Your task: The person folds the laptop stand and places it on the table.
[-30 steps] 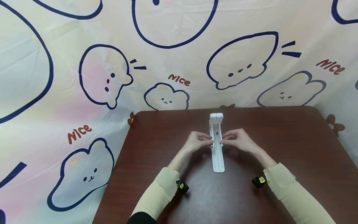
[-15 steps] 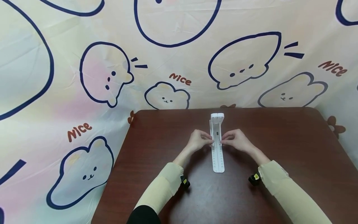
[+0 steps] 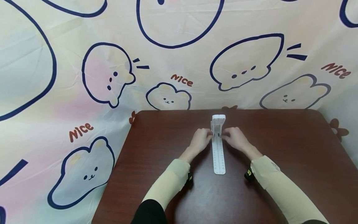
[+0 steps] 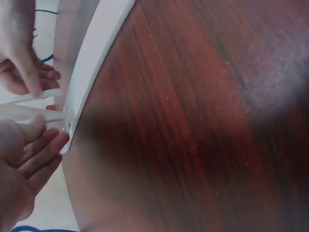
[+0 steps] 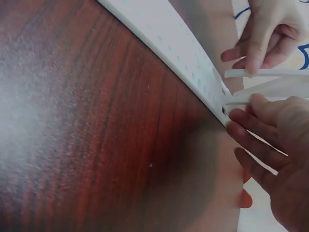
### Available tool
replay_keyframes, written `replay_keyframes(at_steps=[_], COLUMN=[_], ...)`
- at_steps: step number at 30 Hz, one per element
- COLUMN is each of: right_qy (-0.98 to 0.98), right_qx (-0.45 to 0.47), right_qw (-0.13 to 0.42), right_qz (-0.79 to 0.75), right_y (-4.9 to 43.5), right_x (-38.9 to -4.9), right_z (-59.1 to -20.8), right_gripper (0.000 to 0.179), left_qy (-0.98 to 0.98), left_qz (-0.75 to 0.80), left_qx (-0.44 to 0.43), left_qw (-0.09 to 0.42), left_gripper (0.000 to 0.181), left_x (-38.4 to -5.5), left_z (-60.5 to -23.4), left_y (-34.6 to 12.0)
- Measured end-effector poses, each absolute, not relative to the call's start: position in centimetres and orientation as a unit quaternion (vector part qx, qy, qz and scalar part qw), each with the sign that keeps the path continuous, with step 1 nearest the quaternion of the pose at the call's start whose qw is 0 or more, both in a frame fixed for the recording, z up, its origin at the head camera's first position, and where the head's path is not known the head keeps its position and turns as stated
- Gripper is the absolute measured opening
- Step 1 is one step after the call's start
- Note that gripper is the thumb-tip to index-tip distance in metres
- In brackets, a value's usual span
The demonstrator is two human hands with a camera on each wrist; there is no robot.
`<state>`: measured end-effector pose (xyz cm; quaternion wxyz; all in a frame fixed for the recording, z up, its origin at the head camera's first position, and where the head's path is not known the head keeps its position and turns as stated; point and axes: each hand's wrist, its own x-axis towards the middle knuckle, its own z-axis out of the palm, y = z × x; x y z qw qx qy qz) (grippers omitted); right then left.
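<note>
A white folding stand [image 3: 219, 158] stands on the table, its long flat base strip with rows of small holes running toward me. At its far end rises an upright part with a white block [image 3: 218, 117] on top. My left hand [image 3: 200, 139] pinches a thin white side arm [image 4: 34, 114] of the stand between thumb and fingers. Opposite it, my right hand [image 3: 236, 138] pinches the matching side arm [image 5: 237, 100]. In the right wrist view both arms slope up from the base near its far end. The fingertips lie close against the stand's two sides.
The dark brown wooden table [image 3: 279, 149] has rounded far corners. Right behind it hangs a pale cloth [image 3: 240, 18] printed with blue-outlined bears and the word "Nice". A small black wrist camera [image 3: 249, 175] sits at the right cuff.
Both hands have moved forward along the stand, toward its upright far end, with their fingers still at its sides. The base strip stays in place. The head view has shifted slightly.
</note>
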<state>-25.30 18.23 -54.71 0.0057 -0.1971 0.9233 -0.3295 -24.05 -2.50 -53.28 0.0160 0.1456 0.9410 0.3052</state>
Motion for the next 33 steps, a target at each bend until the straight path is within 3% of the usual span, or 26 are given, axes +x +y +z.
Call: replay_keyframes(at_steps=[4,9,13,22,30,33], right_qy=[0.947,0.959,0.957,0.951,0.949,0.948], right_qx=[-0.195,-0.2,-0.207,-0.241,-0.242,-0.234], right_qw=[-0.025,-0.056,-0.067,-0.124,-0.135,-0.128], right_qz=[-0.254,-0.191,-0.19,-0.149,-0.153,-0.173], right_y=[18.1,18.0,18.0,17.9,17.6,17.9], right_x=[-25.9,-26.5,-26.9,-27.7,-27.5,-27.3], right_z=[-54.2,-53.6,-53.5,-53.3,-53.8,-54.1], right_gripper=[0.012,0.024,0.027,0.01,0.009,0.011], left_qy=[0.958,0.96,0.957,0.966,0.97,0.968], left_qz=[0.251,0.253,0.266,0.236,0.2,0.214], left_qx=[0.136,0.118,0.114,0.106,0.125,0.125], left_qw=[-0.02,-0.015,-0.009,-0.032,-0.061,-0.04], left_gripper=[0.027,0.038,0.034,0.025,0.025,0.025], left_x=[-24.4,-25.0,-25.4,-25.9,-26.2,-26.1], left_z=[-53.3,-53.0,-52.7,-52.7,-53.1,-53.1], left_y=[-2.2,-2.1,-1.9,-1.3,-1.1,-1.3])
